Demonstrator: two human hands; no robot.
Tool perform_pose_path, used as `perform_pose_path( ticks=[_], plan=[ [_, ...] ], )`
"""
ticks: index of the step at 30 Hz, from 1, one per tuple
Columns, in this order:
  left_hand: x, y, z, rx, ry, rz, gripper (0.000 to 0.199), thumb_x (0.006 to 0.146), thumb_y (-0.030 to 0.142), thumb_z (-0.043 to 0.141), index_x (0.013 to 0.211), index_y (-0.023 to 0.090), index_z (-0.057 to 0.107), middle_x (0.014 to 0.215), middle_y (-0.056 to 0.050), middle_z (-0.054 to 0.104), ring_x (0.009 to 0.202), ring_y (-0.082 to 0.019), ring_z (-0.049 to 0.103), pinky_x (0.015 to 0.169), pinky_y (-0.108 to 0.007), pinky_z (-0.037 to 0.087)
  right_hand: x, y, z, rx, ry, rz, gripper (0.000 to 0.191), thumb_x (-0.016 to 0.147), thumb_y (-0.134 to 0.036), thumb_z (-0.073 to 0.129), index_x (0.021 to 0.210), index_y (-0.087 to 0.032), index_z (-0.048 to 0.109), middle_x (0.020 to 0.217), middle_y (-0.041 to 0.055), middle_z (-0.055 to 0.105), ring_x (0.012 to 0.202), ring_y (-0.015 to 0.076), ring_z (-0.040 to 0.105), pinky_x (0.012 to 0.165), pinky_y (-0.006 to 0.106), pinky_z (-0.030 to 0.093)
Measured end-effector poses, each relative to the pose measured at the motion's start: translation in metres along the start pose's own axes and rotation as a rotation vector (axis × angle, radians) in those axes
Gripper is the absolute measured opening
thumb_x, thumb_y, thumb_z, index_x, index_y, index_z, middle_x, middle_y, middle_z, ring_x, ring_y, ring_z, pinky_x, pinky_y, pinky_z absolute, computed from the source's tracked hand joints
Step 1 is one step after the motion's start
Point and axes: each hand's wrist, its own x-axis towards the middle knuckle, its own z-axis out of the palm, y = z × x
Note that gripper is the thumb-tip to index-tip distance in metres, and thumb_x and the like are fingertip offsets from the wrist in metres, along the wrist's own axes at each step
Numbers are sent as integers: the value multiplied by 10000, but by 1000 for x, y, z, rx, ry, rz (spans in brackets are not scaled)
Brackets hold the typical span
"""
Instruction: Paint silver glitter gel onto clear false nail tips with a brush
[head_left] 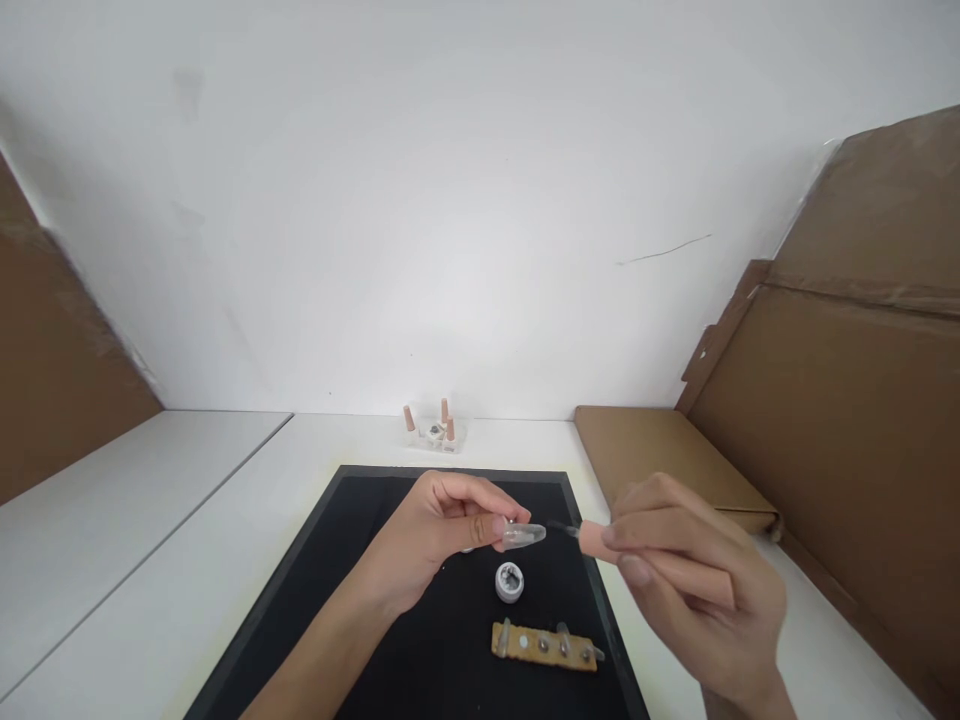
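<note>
Between the thumb and fingers of my left hand [442, 515] is a clear nail tip [523, 536], pointing right. My right hand [697, 575] grips a peach-coloured brush handle [596, 540]; its thin dark brush end points left, a short gap from the nail tip. Below my left hand, a small round white jar [509, 582] stands open on the black mat [450, 640]. Nearer the front lies a tan strip [531, 650] bearing several small round spots and clear nail tips.
At the back, a clear holder [435, 445] has several peach-capped items in it. A flat cardboard box [660, 450] lies to the right of the mat, beside a tall cardboard wall [862, 400]. Another brown panel [60, 340] stands at the left.
</note>
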Motion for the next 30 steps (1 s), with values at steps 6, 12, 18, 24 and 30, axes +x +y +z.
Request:
perform_pose_path(
  ticks=[6,12,18,24,30],
  plan=[
    [0,-1,3,22,13,-1,63,673,243,863,702,218,815,792,-36,785,657,-114,653,631,-206,517,5,-3,0,-21,-77,-25,185,797,-38,553,851,-193,638,640,1,614,512,116,551,412,227,452],
    [-1,-4,2,86,57,-13,109,691,275,849,744,185,816,719,-43,763,604,-105,615,603,-207,480,-5,4,-8,-109,-13,27,175,803,-25,577,832,-192,621,645,-4,617,518,111,543,440,238,443],
    [1,-3,-4,44,96,-29,139,674,268,859,762,176,801,715,-31,764,620,-111,641,644,-215,501,-7,5,-8,-107,10,18,208,776,-4,592,834,-200,632,672,10,661,536,133,551,463,270,450],
    [-1,-8,-9,-3,171,-1,161,627,221,890,741,186,782,770,-17,772,680,-119,687,675,-202,525,-4,5,-7,-114,22,23,204,784,-19,606,857,-205,645,668,-6,645,538,126,551,466,267,446],
    [-4,-17,-10,-2,241,-11,171,616,226,892,707,175,757,723,6,731,650,-112,666,676,-209,512,-4,5,-7,-124,63,28,202,781,-31,616,829,-223,652,657,-7,658,534,135,562,465,275,441]
  ],
)
